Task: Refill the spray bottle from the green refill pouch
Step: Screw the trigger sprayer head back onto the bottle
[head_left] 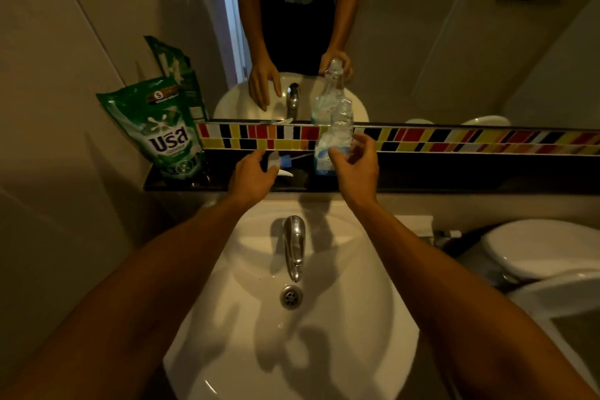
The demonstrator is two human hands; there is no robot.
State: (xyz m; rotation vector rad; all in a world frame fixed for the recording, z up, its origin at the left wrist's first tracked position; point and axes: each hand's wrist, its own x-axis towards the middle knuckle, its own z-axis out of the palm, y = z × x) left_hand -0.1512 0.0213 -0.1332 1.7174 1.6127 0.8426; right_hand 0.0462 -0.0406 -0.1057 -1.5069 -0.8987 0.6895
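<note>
A clear spray bottle with no spray head stands upright on the dark shelf under the mirror. My right hand is just in front of it, fingers apart and curled around its lower part without a clear grip. The spray head, white with a thin tube, lies on the shelf to the bottle's left. My left hand hovers over it, fingers spread. The green refill pouch stands at the shelf's left end, leaning on the wall.
A white sink with a chrome tap lies below the shelf. A strip of coloured tiles and a mirror rise behind it. A white toilet stands at the right. Walls close in on the left.
</note>
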